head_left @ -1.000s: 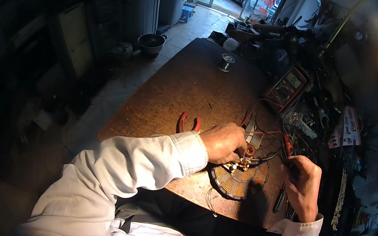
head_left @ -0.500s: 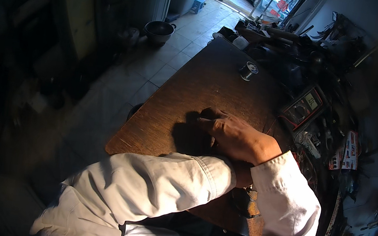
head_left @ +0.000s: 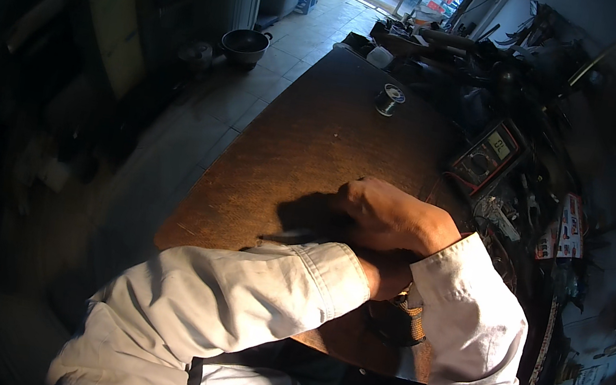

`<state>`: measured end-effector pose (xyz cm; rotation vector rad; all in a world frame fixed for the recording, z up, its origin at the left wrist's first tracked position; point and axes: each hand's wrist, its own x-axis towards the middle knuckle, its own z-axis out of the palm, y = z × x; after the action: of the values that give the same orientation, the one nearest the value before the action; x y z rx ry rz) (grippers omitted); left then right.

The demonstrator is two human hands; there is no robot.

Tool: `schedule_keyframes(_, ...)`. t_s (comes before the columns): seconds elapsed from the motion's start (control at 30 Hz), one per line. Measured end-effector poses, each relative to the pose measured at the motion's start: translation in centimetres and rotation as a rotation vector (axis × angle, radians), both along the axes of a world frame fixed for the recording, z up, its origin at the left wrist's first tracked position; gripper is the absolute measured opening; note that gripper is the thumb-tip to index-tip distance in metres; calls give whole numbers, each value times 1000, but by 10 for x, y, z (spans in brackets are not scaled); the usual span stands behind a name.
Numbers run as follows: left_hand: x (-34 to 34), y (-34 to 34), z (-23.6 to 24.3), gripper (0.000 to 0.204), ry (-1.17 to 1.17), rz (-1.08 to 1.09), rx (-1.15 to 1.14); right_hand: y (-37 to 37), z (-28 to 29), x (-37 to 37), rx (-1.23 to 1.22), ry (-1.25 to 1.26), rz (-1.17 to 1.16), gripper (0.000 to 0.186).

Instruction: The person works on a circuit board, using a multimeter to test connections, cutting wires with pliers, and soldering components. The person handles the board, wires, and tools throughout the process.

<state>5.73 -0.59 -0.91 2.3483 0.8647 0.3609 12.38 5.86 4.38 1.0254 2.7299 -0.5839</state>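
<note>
My right hand is closed above the wooden table, knuckles up; its fingertips and whatever they grip are hidden. Beneath it passes my left hand, of which only the part by the wrist shows; its fingers are covered by the right hand. A thin greyish, blurred piece pokes out by the left cuff, its kind unclear. Under the crossed wrists lies a dark round object with orange-yellow ribbed bands, perhaps a wound coil, partly hidden by the right sleeve.
A spool of silvery wire stands farther up the table. At the right edge rests a red-and-black multimeter, beside jumbled tools and parts. A red-and-white card lies among them. A two-handled pot sits on the tiled floor, left.
The right hand's fingers have drawn in and curl more tightly. The thin greyish piece now shows beside the left cuff. The whole view has shifted slightly.
</note>
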Motion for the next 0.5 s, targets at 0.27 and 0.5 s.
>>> schedule_keyframes(0.27, -6, 7, -20, 26, -261, -43, 343, -29, 53, 60, 113, 1254, -561, 21)
schedule_keyframes(0.5, -7, 5, -3, 23, -240, -44, 216, -105, 35, 174, -111, 1681, -626, 42)
